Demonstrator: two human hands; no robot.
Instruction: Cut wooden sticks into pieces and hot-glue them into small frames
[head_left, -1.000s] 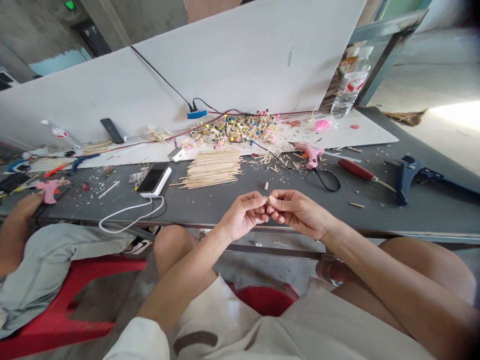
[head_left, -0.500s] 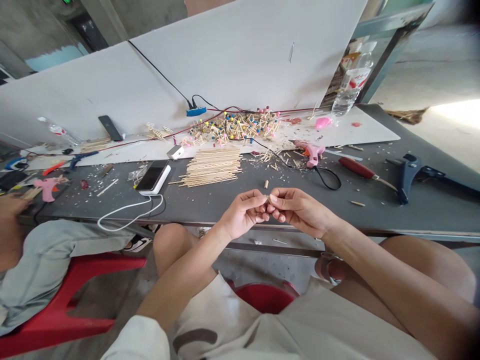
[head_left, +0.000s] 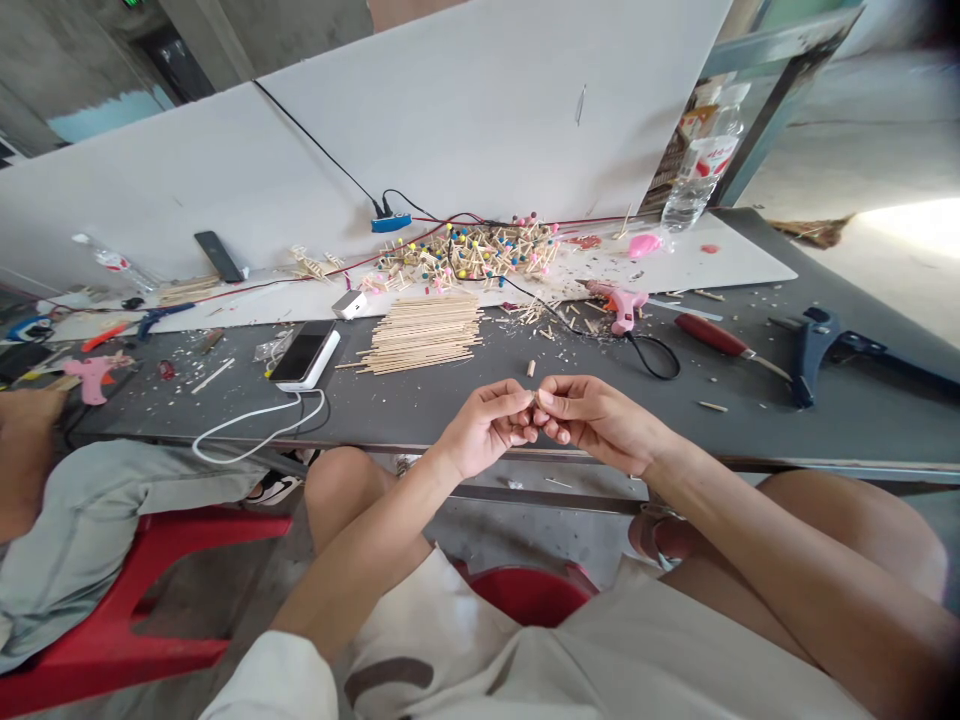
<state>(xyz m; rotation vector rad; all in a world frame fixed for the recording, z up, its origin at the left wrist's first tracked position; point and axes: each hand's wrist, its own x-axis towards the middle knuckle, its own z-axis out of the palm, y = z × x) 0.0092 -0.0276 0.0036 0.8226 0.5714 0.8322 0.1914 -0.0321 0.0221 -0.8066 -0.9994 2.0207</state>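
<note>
My left hand point(head_left: 495, 425) and my right hand point(head_left: 592, 415) meet over the table's front edge, both closed in a pinch, thumbs toward each other. Between the fingertips a tiny tan-grey bit shows; fingers cover most of it and I cannot make out its kind. Just beyond the fingers a short wooden piece point(head_left: 531, 368) stands on the dark table. Farther back lies a row of thin wooden sticks point(head_left: 424, 335). Behind the row is a heap of short sticks with coloured ball tips point(head_left: 472, 250).
On the right are a pink glue gun point(head_left: 621, 305), a red-handled screwdriver-like tool point(head_left: 712, 335), a blue clamp-like tool point(head_left: 814, 350) and a water bottle point(head_left: 697, 170). A white power bank point(head_left: 306, 360) with a cable lies left. A co-worker's arm point(head_left: 26, 450) shows at far left.
The view has shifted very slightly. Both hands keep the same pinch in the same place, and the things on the table have not moved.
</note>
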